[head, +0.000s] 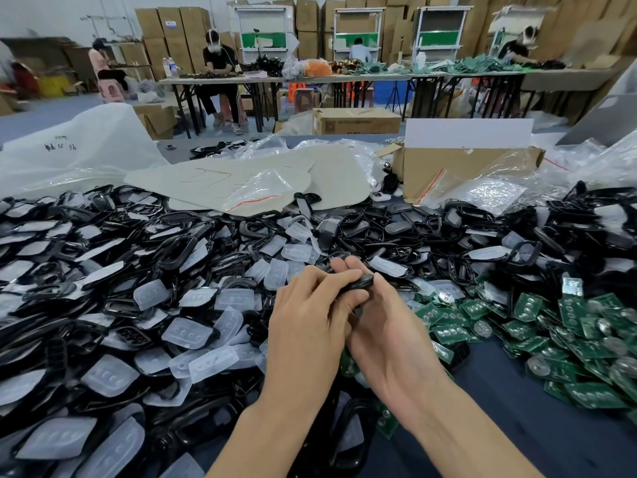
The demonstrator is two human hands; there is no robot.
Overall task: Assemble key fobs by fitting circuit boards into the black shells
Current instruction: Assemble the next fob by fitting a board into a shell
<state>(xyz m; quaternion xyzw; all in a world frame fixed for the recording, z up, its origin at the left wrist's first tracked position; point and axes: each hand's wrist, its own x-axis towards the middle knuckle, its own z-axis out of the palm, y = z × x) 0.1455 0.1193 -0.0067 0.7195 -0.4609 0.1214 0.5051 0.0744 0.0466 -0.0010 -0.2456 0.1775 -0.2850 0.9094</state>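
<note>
Both hands, left hand (310, 312) and right hand (386, 326), are gripping one black shell (360, 282) above the counter (517, 408), seemingly pressing it closed; next probably needs another circuit board (448, 331).

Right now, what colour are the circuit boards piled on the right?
The circuit boards are green with silvery round patches, seen best in the head view.

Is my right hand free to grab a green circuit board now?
Probably not yet: the right hand and left hand both grip a black shell. The green circuit boards lie uncovered beside it.
</note>
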